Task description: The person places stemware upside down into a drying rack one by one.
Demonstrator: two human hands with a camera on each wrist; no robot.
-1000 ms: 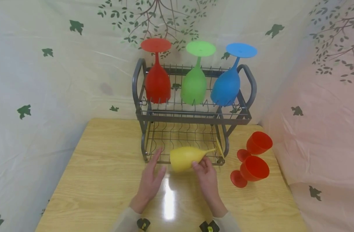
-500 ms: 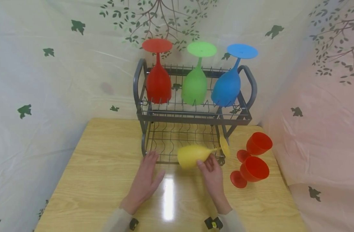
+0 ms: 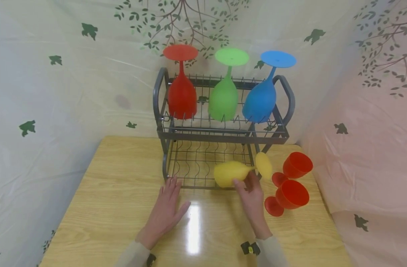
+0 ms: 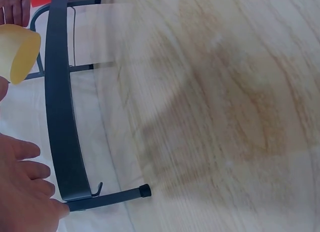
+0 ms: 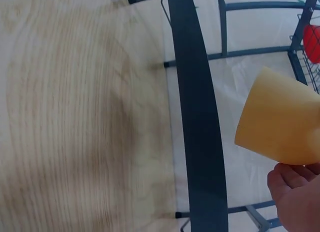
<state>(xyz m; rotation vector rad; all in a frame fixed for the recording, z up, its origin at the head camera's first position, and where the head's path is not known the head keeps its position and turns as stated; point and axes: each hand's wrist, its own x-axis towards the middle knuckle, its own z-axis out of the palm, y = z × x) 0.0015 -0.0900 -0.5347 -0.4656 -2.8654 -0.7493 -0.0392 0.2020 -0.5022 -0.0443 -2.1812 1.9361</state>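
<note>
the yellow cup (image 3: 231, 173) lies on its side at the front right of the bottom shelf (image 3: 193, 187) of the rack (image 3: 220, 138). its mouth points left and its round foot points right. i cannot tell if it touches the shelf wires. the fingers of the right hand (image 3: 251, 193) pinch it where the bowl gets thin near the stem, with the thumb on the near side. the left hand (image 3: 165, 211) is flat, its fingers nearly straight and a bit apart, with the tips at the front left of the shelf. it holds nothing.

the cup looks like plastic, so i think it is light and stiff and not easy to break. it may be smooth and a little slippery. the thin end of the bowl or the stem seems a good place to hold.

the foot sticks out past the right side of the shelf, near two red cups (image 3: 293, 194) on the desk (image 3: 123, 207), so it could bump them. the front bar of the top shelf is a hard edge too. three upside-down cups (image 3: 223, 98), red, green and blue, stand up there. there looks to be more room on the left, over the bottom shelf.
</note>
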